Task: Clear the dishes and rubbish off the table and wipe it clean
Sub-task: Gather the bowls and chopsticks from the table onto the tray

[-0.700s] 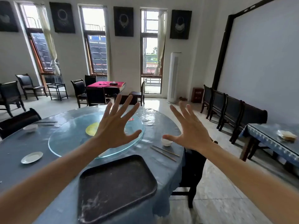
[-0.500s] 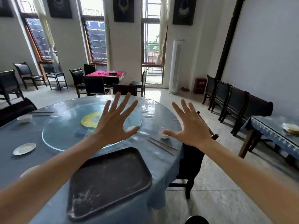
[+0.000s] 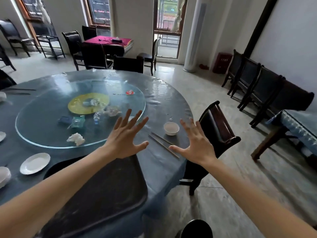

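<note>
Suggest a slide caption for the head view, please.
Both hands, left hand and right hand, spread open above uncleared table.

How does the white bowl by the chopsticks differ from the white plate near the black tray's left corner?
The white bowl is deep with raised walls; the white plate is flat and shallow. The bowl looks smaller across than the plate. The bowl sits near the table's right edge, beside the chopsticks and just beyond the right hand; the plate lies left of the black tray. Both are white, upright, untouched and seem empty.
</note>
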The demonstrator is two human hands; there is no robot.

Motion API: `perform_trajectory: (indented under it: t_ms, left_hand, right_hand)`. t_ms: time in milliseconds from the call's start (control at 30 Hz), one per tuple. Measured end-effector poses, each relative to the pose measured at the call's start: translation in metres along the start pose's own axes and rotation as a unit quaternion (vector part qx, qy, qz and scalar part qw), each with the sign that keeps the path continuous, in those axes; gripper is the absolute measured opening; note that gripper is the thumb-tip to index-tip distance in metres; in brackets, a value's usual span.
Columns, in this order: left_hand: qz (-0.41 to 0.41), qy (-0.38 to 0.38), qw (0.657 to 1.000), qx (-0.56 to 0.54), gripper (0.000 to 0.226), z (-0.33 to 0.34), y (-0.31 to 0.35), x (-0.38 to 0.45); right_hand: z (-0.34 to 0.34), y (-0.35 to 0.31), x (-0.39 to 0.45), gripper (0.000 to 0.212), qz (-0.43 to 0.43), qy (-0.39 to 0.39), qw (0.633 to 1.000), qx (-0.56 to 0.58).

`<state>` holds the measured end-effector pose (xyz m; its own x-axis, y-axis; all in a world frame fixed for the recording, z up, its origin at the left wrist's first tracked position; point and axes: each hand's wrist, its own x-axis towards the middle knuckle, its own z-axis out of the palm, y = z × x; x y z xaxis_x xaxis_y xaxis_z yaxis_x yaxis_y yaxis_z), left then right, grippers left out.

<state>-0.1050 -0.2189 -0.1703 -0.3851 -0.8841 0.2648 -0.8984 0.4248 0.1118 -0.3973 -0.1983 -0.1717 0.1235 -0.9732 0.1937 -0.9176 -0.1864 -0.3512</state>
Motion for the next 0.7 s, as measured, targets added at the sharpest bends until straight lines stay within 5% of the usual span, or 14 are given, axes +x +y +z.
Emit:
perform_trajectory:
  t_ms: [167,300,533,600,700]
  left_hand:
    - [-0.049,-0.045,0.994,-0.086,0.096,0.056,-0.033,0.059]
    - [-0.14,-0.089,0.958,-0.234,0.107,0.101,-0.052,0.097]
    - [-0.189,-0.168,0.902,-0.349,0.082,0.178,-0.042,0.13]
    - [-0.246,-0.188,0.871,-0.381,0.077,0.195,-0.035,0.145]
    - [-0.368,-0.21,0.77,-0.477,0.077,0.214,-0.026,0.167]
  right_hand:
    - [0.044,0.032,0.065,0.111,0.038,-0.037,0.998,0.019]
    - [0.077,0.056,0.11,0.113,0.07,-0.088,0.993,0.035]
    - [0.133,0.087,0.155,0.111,0.161,-0.149,0.97,0.106]
    - [0.147,0.097,0.166,0.104,0.178,-0.164,0.964,0.108]
    - [0.174,0.111,0.181,0.093,0.188,-0.226,0.951,0.094]
